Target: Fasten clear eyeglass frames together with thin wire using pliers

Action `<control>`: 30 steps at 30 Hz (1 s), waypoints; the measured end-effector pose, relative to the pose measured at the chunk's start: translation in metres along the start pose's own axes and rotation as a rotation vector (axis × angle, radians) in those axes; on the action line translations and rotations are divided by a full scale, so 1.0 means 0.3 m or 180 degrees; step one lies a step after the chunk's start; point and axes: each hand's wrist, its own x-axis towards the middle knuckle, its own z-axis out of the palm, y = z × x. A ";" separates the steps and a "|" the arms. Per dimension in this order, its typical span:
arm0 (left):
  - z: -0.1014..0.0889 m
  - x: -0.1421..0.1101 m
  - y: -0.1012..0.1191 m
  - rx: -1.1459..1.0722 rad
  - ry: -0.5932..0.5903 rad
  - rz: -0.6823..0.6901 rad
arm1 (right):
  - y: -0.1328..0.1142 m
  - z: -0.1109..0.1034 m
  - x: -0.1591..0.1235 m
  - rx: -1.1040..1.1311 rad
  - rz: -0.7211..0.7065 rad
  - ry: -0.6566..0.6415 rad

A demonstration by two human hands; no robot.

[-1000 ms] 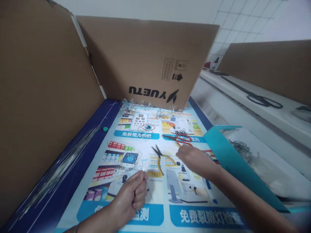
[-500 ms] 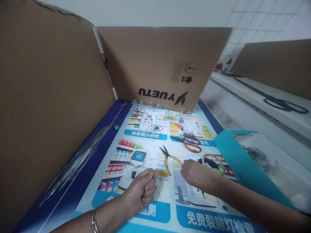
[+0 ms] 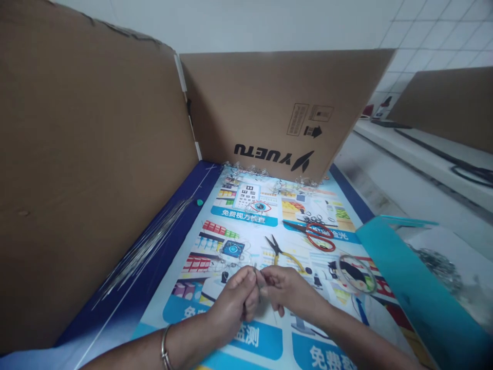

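My left hand (image 3: 236,298) is closed in a pinch, thumb against the bent forefinger, on a thin wire that barely shows at the fingertips. Right up against it, my right hand (image 3: 287,288) has its fingers bent and pressed together at the same spot; what lies between them is hidden. Just beyond the hands, yellow-handled pliers (image 3: 285,254) rest on the printed sheet (image 3: 269,339) with their jaws parted. Behind the pliers are red-handled scissors (image 3: 321,237). A coil of pale wire (image 3: 356,275) lies to the right.
Long straight wires (image 3: 146,246) lie along the left edge beside a cardboard wall (image 3: 92,154). Another cardboard panel (image 3: 262,103) stands at the back, with clear small pieces (image 3: 250,170) along its foot. A turquoise box (image 3: 419,288) at right holds a tangled metallic heap (image 3: 439,264).
My right hand has moved left from beside the pliers to meet my left hand. The whole view has shifted, so the surroundings appear further right.
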 end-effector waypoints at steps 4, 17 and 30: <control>-0.004 0.006 0.001 0.0174 0.0012 0.0129 | 0.004 0.022 0.013 0.0569 0.0051 0.0015; -0.025 0.014 -0.003 0.0739 -0.0160 0.0244 | 0.005 0.034 0.001 0.0845 0.0098 0.0345; -0.034 0.023 -0.019 0.1092 -0.0108 0.0295 | 0.065 0.078 0.009 0.0744 0.0069 0.0540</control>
